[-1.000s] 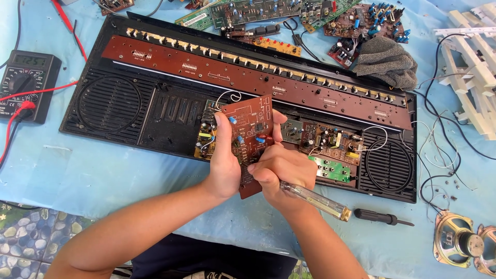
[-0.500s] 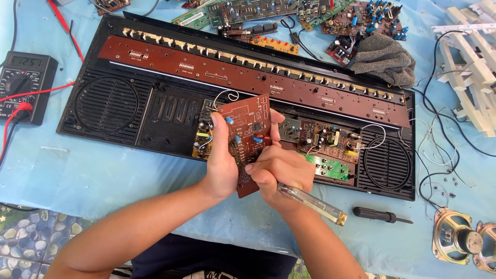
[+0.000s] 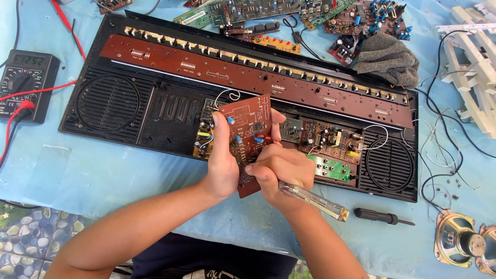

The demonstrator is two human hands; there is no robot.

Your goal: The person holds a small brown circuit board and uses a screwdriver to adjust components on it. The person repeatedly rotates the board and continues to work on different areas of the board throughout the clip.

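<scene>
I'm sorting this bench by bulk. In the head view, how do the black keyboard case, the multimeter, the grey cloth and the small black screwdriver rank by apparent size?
1. Keyboard case, by far.
2. Multimeter and grey cloth: look alike, so no ranking between them.
3. Black screwdriver, smallest.

Two hands at work, left hand (image 3: 222,170) and right hand (image 3: 281,173), sharing one brown circuit board (image 3: 248,134). One clear-handled screwdriver (image 3: 312,199), one black-handled screwdriver (image 3: 380,216). One open keyboard case (image 3: 170,116) with two speaker grilles. One multimeter (image 3: 23,85). One grey cloth (image 3: 387,59). Two loose speakers (image 3: 460,243) bottom right. One white plastic frame (image 3: 475,77).
</scene>
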